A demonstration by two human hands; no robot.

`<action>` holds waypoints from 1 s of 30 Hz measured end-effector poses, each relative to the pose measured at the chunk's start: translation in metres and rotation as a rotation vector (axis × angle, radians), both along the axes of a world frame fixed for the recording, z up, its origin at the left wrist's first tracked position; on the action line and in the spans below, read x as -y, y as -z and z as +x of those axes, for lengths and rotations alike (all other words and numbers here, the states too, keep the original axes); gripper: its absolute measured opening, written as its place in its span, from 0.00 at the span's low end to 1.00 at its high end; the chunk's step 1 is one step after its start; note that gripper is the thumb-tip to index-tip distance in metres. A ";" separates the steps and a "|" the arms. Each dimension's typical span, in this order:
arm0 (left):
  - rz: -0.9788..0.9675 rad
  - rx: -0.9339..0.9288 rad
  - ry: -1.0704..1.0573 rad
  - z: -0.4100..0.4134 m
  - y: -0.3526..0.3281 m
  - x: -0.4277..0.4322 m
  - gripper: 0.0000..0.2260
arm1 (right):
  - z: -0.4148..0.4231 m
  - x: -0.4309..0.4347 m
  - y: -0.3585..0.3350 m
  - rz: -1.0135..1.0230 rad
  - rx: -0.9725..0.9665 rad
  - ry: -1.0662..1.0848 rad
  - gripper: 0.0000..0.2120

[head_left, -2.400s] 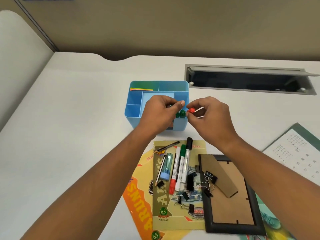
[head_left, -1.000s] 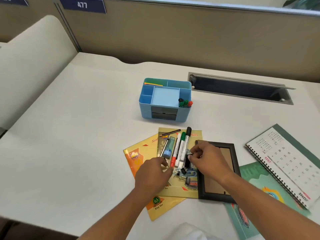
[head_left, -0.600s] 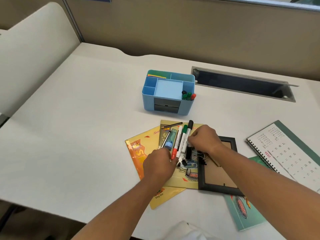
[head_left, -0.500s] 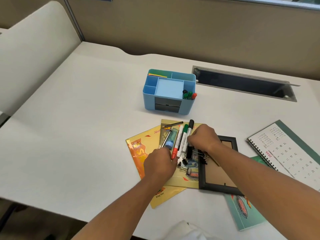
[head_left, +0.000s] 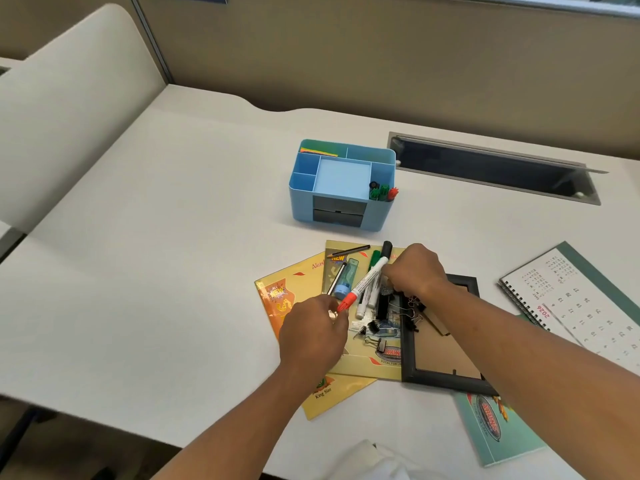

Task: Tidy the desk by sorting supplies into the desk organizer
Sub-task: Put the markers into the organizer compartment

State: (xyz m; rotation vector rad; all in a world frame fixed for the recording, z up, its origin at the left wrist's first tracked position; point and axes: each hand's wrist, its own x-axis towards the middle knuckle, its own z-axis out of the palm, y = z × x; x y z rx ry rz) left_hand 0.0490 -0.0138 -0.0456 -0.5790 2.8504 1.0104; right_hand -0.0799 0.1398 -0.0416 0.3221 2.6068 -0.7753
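The blue desk organizer stands mid-desk, with green and red pins in its right front compartment and coloured paper at its back left. In front of it, markers, a pencil and black binder clips lie on yellow booklets. My left hand pinches the cap end of the red marker, which lies raised and slanted across the green marker. My right hand curls over the black marker, its fingertips by the red marker's tail.
A black picture frame lies face down under my right forearm. A spiral calendar and a green booklet lie to the right. An open cable hatch sits behind the organizer. The desk's left half is bare white surface.
Both hands came back from the organizer, leaving the pins in it, and settled on the pile. In the last half second the red marker swung from straight to slanted, tail toward my right hand.
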 end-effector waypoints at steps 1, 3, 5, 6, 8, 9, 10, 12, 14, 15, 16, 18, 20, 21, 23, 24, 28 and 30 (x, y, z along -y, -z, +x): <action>0.008 -0.013 -0.008 0.001 -0.002 0.001 0.11 | -0.001 0.000 0.000 0.007 -0.002 0.001 0.10; 0.034 -0.042 -0.023 0.003 -0.008 0.003 0.11 | -0.003 0.000 0.000 0.015 0.002 0.005 0.08; 0.078 -0.072 -0.056 0.006 -0.015 0.007 0.10 | -0.004 -0.001 0.001 0.016 0.007 0.010 0.07; 0.101 -0.091 -0.076 0.009 -0.018 0.010 0.09 | -0.005 -0.002 0.001 0.016 0.007 0.012 0.07; 0.148 -0.123 -0.112 0.014 -0.022 0.017 0.08 | -0.006 -0.002 0.002 0.007 -0.003 0.016 0.07; 0.171 -0.132 -0.128 0.017 -0.023 0.020 0.08 | -0.006 -0.001 0.002 0.000 -0.012 0.016 0.07; 0.191 -0.136 -0.142 0.020 -0.024 0.024 0.07 | -0.006 0.000 0.003 -0.006 -0.021 0.013 0.08; 0.227 -0.139 -0.165 0.027 -0.028 0.029 0.07 | -0.006 0.001 0.005 -0.010 -0.031 0.000 0.09; 0.274 -0.141 -0.180 0.033 -0.032 0.032 0.06 | -0.006 0.004 0.006 -0.015 -0.032 -0.008 0.08; 0.294 -0.138 -0.184 0.035 -0.033 0.033 0.06 | -0.005 0.005 0.007 -0.013 -0.029 -0.010 0.08; 0.303 -0.134 -0.188 0.037 -0.034 0.033 0.06 | -0.005 0.006 0.008 -0.008 -0.026 -0.011 0.08; 0.310 -0.127 -0.193 0.042 -0.035 0.034 0.06 | -0.005 0.008 0.010 0.002 -0.017 -0.003 0.09; 0.320 -0.129 -0.199 0.046 -0.034 0.035 0.06 | -0.006 0.009 0.011 0.009 -0.012 0.011 0.09; 0.324 -0.128 -0.204 0.047 -0.034 0.036 0.06 | -0.006 0.010 0.011 0.011 -0.011 0.012 0.09; 0.324 -0.122 -0.208 0.051 -0.033 0.038 0.06 | -0.007 0.012 0.011 0.018 -0.013 0.020 0.09; 0.323 -0.119 -0.207 0.052 -0.032 0.038 0.06 | -0.007 0.014 0.010 0.021 -0.015 0.029 0.09; 0.324 -0.121 -0.209 0.056 -0.035 0.043 0.06 | -0.006 0.018 0.008 0.012 -0.012 0.076 0.12; 0.330 -0.135 -0.210 0.058 -0.038 0.045 0.05 | -0.006 0.019 0.006 0.001 -0.012 0.094 0.14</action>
